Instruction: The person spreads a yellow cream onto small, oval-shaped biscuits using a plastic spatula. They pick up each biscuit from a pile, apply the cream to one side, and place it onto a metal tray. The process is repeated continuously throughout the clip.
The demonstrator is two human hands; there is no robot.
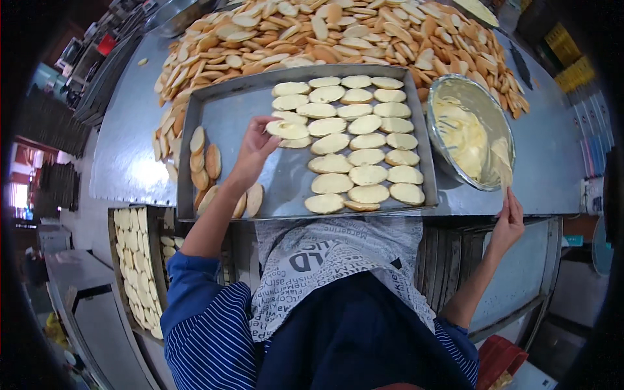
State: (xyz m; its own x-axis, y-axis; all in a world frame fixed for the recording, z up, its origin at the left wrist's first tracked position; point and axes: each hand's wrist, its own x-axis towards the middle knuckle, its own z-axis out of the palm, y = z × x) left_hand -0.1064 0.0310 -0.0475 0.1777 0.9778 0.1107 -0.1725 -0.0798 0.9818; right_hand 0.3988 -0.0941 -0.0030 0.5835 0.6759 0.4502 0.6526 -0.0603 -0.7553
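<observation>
My left hand [259,138] pinches the edge of an oval bread slice [286,129] with pale cream on it, above the metal tray [227,107]. Rows of oval slices with pale tops [368,158] fill the tray's right side. At its left end lie several bare brown slices [212,161], partly hidden by my left arm. My right hand [511,219] is closed around the lower end of a cream-smeared spatula [501,159], which rests at the rim of a metal bowl [479,89]. Pale yellow cream [460,138] lies inside the bowl.
A large heap of oval bread slices [312,40] covers the far part of the metal table [123,153]. Below the table, a tray of pale slices [135,260] stands at left and a rack [507,286] at right. A red crate [500,361] sits low at right.
</observation>
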